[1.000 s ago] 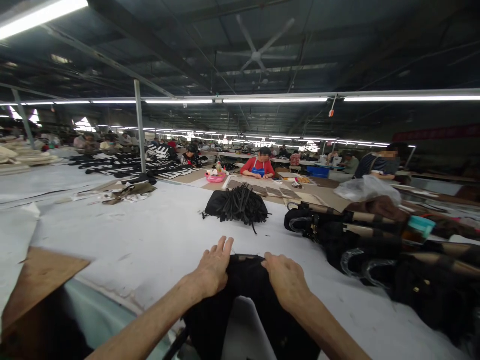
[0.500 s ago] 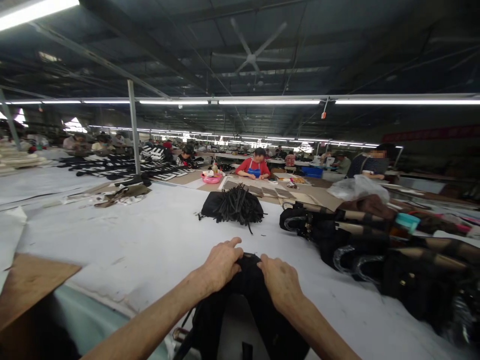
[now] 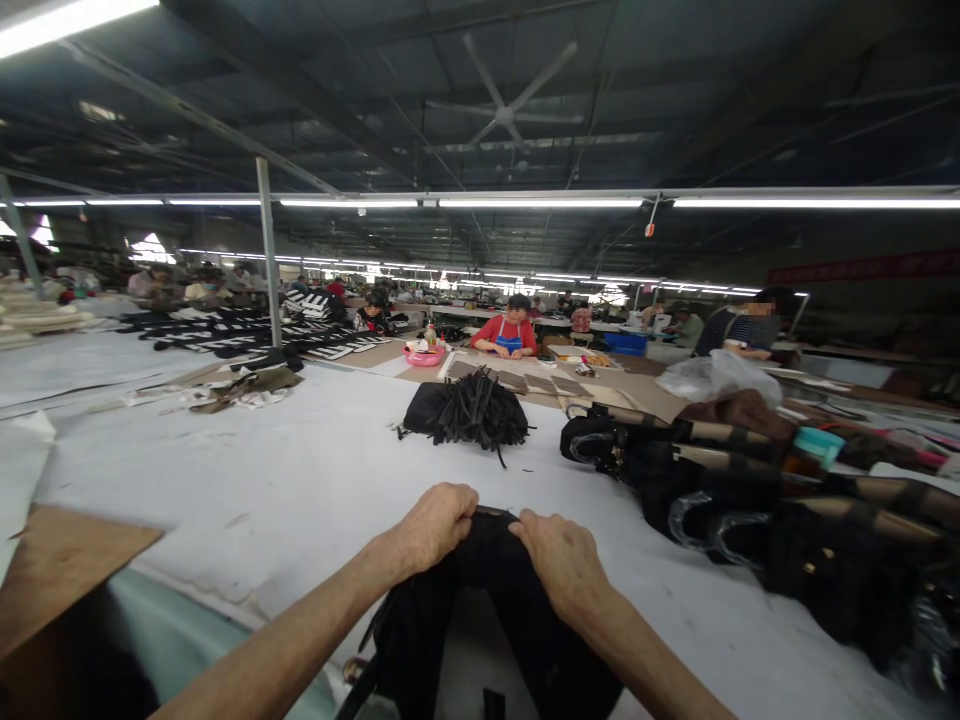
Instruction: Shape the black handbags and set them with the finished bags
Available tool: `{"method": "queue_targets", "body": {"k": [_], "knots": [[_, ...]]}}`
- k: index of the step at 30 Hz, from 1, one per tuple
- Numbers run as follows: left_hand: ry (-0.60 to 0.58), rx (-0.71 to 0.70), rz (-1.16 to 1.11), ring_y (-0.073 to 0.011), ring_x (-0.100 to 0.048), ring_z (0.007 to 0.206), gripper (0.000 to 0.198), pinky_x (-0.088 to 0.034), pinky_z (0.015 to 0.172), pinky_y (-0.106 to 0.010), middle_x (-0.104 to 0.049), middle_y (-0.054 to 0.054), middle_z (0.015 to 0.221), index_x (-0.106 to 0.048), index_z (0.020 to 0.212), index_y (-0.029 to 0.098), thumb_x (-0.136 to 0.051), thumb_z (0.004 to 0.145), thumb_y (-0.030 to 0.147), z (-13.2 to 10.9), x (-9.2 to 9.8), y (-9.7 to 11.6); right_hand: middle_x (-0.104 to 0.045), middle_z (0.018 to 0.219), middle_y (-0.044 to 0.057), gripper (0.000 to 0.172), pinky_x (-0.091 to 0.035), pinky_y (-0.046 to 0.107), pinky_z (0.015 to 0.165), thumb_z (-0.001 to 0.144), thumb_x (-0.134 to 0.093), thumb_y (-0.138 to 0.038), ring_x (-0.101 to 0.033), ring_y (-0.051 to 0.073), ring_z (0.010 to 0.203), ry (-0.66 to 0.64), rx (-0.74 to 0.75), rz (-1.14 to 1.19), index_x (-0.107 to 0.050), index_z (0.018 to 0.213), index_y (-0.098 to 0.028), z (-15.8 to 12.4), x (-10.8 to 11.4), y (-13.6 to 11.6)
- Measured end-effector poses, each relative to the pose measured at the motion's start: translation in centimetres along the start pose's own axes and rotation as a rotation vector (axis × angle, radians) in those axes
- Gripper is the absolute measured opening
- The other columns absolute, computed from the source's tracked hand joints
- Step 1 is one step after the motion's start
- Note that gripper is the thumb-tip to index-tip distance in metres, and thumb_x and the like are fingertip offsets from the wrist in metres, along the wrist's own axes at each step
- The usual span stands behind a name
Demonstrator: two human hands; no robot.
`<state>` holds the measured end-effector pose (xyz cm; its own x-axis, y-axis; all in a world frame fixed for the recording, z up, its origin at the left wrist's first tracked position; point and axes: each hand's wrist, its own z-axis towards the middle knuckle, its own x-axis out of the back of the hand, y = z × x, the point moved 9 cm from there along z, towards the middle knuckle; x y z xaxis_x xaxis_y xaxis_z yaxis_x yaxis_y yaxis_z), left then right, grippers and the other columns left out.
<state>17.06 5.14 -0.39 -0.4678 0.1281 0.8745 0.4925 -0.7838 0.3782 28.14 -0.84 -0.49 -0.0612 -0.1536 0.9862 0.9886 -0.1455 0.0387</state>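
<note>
A black fabric bag (image 3: 491,560) lies at the front of the white table, its far edge between my two hands. My left hand (image 3: 437,522) is closed on the left part of that edge, fingers curled over the cloth. On the right, my right hand (image 3: 564,560) grips the same edge, thumb near the top and fingers hidden behind the fabric. A light grey area shows in the bag's middle, with a small black tab low down. Past my hands sits a black bundle topped with a heap of dark strips (image 3: 480,412).
Several black bags (image 3: 810,560) with tan trim line the right side, near a jar with a turquoise lid (image 3: 816,447). Fabric scraps (image 3: 247,388) lie at left, by a metal post (image 3: 268,255). A co-worker in red (image 3: 510,330) sits across the table, beside a pink basket (image 3: 424,355).
My left hand's raised fingers have curled down, closing on the bag's edge. The right hand stays on its side, nearly unmoved.
</note>
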Motion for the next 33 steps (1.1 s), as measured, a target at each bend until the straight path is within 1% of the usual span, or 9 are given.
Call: {"method": "queue_targets", "body": {"k": [3,6,10,12,16,20,24,27,33], "knots": [[0.013,-0.021,-0.010,-0.0098,-0.041,0.061,0.014,-0.031,0.057,-0.018,-0.047,0.004,0.066,-0.038,0.062,0.019,-0.039,0.059,0.005,0.1,0.2,0.2,-0.065,0.076,0.007,0.031,-0.039,0.026,0.063,0.089,-0.030,-0.035,-0.061,0.019,0.073,0.001,0.008,-0.006,-0.057,0.083,-0.020,0.0,0.1,0.1],[0.024,-0.043,-0.020,-0.0097,-0.043,0.064,0.023,-0.034,0.060,-0.018,-0.048,0.004,0.070,-0.043,0.070,0.019,-0.035,0.057,0.002,0.1,0.6,0.7,-0.065,0.075,0.007,0.031,-0.039,0.026,0.061,0.089,-0.031,-0.036,-0.062,0.019,0.072,0.004,0.016,-0.011,-0.057,0.083,-0.020,0.0,0.0,0.1],[-0.026,-0.206,-0.100,-0.0095,-0.049,0.077,0.049,-0.038,0.072,-0.018,-0.051,0.002,0.092,-0.051,0.091,0.022,-0.031,0.055,-0.005,0.0,0.8,2.9,-0.065,0.074,0.006,0.031,-0.039,0.026,0.061,0.089,-0.030,-0.036,-0.062,0.019,0.071,0.018,0.014,-0.014,-0.056,0.086,-0.020,0.1,-0.1,0.2],[-0.041,-0.252,-0.134,-0.0102,-0.051,0.083,0.054,-0.038,0.076,-0.018,-0.050,0.000,0.100,-0.053,0.097,0.023,-0.030,0.057,-0.006,0.1,0.8,3.5,-0.065,0.074,0.006,0.031,-0.039,0.025,0.061,0.090,-0.029,-0.036,-0.062,0.018,0.072,0.014,0.009,-0.010,-0.056,0.086,-0.020,0.1,-0.2,0.4],[-0.024,-0.227,-0.142,-0.0105,-0.052,0.084,0.053,-0.039,0.079,-0.018,-0.049,0.000,0.101,-0.056,0.096,0.023,-0.030,0.059,-0.006,0.2,0.9,3.3,-0.065,0.076,0.007,0.031,-0.039,0.025,0.063,0.090,-0.029,-0.036,-0.061,0.017,0.072,0.004,0.006,-0.022,-0.056,0.087,-0.020,0.1,-0.3,0.5],[-0.036,-0.209,-0.072,-0.0097,-0.053,0.084,0.057,-0.039,0.079,-0.018,-0.047,0.001,0.107,-0.055,0.098,0.026,-0.030,0.058,-0.007,0.0,0.8,3.3,-0.065,0.077,0.007,0.032,-0.039,0.025,0.065,0.090,-0.028,-0.036,-0.061,0.018,0.075,0.000,0.002,-0.011,-0.056,0.087,-0.020,0.1,-0.3,0.5],[-0.089,-0.184,-0.002,-0.0093,-0.055,0.079,0.052,-0.040,0.075,-0.018,-0.045,0.002,0.111,-0.055,0.097,0.026,-0.032,0.061,-0.005,-0.1,0.5,3.5,-0.065,0.078,0.007,0.032,-0.039,0.026,0.065,0.090,-0.028,-0.035,-0.061,0.018,0.075,-0.008,-0.001,0.000,-0.056,0.087,-0.020,0.0,-0.2,0.5],[-0.100,-0.191,0.031,-0.0099,-0.055,0.079,0.045,-0.041,0.075,-0.018,-0.046,0.001,0.111,-0.053,0.095,0.025,-0.035,0.065,-0.003,0.0,0.4,3.7,-0.065,0.078,0.007,0.033,-0.039,0.025,0.065,0.090,-0.027,-0.035,-0.061,0.018,0.075,-0.010,-0.002,0.010,-0.056,0.087,-0.020,0.0,-0.1,0.5],[-0.140,-0.165,0.133,-0.0125,-0.055,0.072,0.010,-0.042,0.068,-0.021,-0.053,-0.001,0.094,-0.052,0.076,0.019,-0.044,0.075,0.012,0.3,-0.1,3.2,-0.065,0.079,0.008,0.033,-0.039,0.025,0.065,0.090,-0.028,-0.036,-0.061,0.018,0.075,-0.014,-0.014,0.007,-0.057,0.086,-0.019,0.0,-0.1,0.6]]}}
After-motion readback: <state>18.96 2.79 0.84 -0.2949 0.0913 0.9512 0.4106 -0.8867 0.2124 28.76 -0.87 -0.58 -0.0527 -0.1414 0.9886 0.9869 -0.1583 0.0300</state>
